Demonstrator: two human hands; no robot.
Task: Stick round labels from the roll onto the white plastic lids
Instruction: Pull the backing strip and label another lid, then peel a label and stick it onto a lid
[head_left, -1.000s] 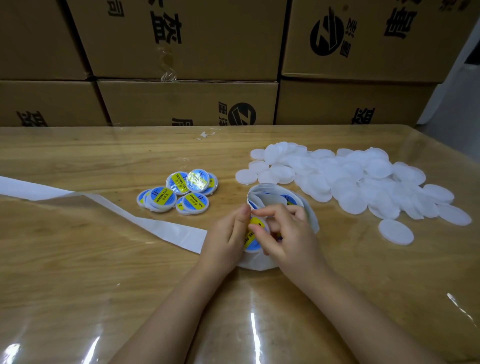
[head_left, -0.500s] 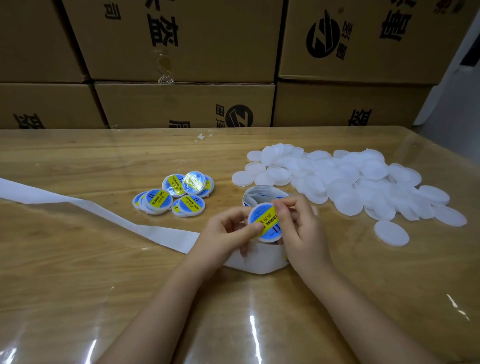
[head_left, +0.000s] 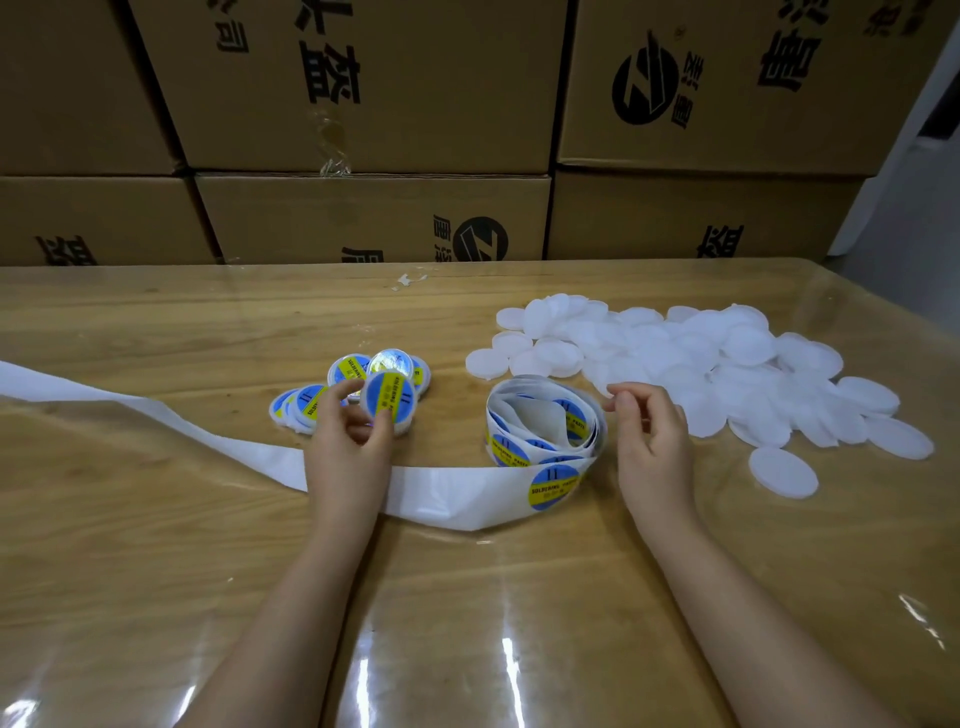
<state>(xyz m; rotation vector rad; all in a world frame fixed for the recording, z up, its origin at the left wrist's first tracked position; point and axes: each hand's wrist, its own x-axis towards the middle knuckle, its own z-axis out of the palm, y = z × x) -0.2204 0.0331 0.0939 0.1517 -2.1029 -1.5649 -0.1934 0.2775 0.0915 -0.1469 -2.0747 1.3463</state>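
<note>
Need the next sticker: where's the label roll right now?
Head view, table centre: the label roll stands between the hands, just left of the right hand, in front of the plain white lids.

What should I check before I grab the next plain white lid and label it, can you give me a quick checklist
1. Finished lid on the done pile: not ok. The left hand holds the blue-and-yellow labelled lid over the pile of labelled lids.
2. Right hand free: ok, it holds nothing, near the heap of plain white plastic lids.
3. Blank lids in reach: ok, a single white lid lies apart at the heap's near edge.
4. Next label ready: ok, a round blue-and-yellow label sits on the strip by the coiled label roll.
5. Spent white backing strip clear of the lids: ok, it trails left.
</note>
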